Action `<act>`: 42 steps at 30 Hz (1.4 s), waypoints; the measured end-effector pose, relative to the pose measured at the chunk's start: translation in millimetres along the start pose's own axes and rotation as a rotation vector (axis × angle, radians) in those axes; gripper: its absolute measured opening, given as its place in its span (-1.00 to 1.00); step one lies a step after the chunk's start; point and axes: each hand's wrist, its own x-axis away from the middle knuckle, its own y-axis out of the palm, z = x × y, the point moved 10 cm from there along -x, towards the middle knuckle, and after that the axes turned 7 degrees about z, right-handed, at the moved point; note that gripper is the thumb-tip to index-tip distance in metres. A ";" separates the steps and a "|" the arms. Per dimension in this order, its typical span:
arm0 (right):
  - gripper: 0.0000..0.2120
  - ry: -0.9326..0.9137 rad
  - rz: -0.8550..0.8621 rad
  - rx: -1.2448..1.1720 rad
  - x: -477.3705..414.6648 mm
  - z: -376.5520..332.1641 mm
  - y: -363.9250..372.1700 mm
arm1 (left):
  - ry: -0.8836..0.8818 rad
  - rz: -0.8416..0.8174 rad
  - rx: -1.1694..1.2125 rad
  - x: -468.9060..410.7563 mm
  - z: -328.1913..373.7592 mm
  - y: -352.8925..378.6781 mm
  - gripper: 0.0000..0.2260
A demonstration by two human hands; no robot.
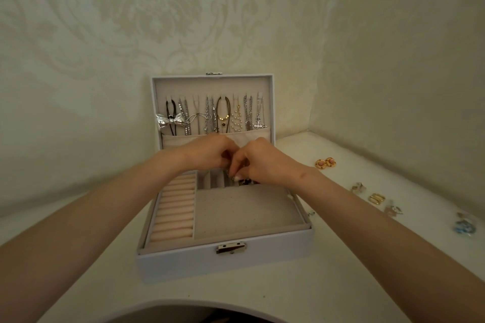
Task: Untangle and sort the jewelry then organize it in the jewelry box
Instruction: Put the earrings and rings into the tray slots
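Jewelry box (225, 262) sits mid-table (341, 270), its upright lid (157, 86) at the back edge. Earrings (325, 163) crowd the right edge, with bare tabletop left and front. Left hand (207, 152) and right hand (265, 162) meet over the box's rear compartments, fingers curled tight, pinching a small silvery piece (232, 178).

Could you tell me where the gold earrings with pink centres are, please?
In the head view, the gold earrings lie on the table right of the jewelry box, behind the other loose earrings.
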 end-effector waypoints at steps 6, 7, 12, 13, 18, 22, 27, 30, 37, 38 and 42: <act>-0.83 -0.037 0.016 -0.014 2.9 0.4 6.7 | -0.006 -0.022 0.034 1.3 -7.5 3.0 -0.85; -0.83 -0.024 0.040 -0.037 2.5 2.1 2.0 | -0.013 -0.013 0.052 1.3 -7.7 2.5 -0.86; -0.83 0.129 0.314 -0.214 1.6 27.8 -45.1 | -0.034 0.012 0.167 0.0 -7.4 -0.2 -0.81; -0.83 0.150 0.326 -0.218 2.5 31.9 -48.3 | -0.030 0.008 0.171 -0.4 -7.4 0.5 -0.80; -0.82 0.208 0.317 -0.222 7.4 46.0 -45.5 | -0.017 0.009 0.183 -2.5 -4.3 2.8 -0.87; -0.82 0.206 0.315 -0.228 11.5 51.1 -42.6 | -0.003 -0.025 0.134 -5.5 1.7 3.3 -0.90; -0.82 0.210 0.313 -0.254 15.8 55.4 -41.9 | 0.029 -0.108 -0.023 -6.7 5.4 14.0 -0.90; -0.82 0.215 0.306 -0.250 20.8 57.3 -40.5 | 0.059 -0.146 -0.087 -6.7 8.6 17.6 -0.86; -0.80 0.445 0.326 -0.037 58.2 124.8 -83.6 | 0.093 0.075 -0.046 -26.5 56.4 -5.4 -0.87; -0.80 0.513 0.283 0.059 68.0 143.9 -91.9 | 0.084 0.067 -0.012 -36.5 69.4 2.8 -0.86; -0.79 0.716 0.040 0.297 113.5 208.7 -102.2 | 0.044 -0.079 -0.013 -89.1 115.9 65.1 -0.77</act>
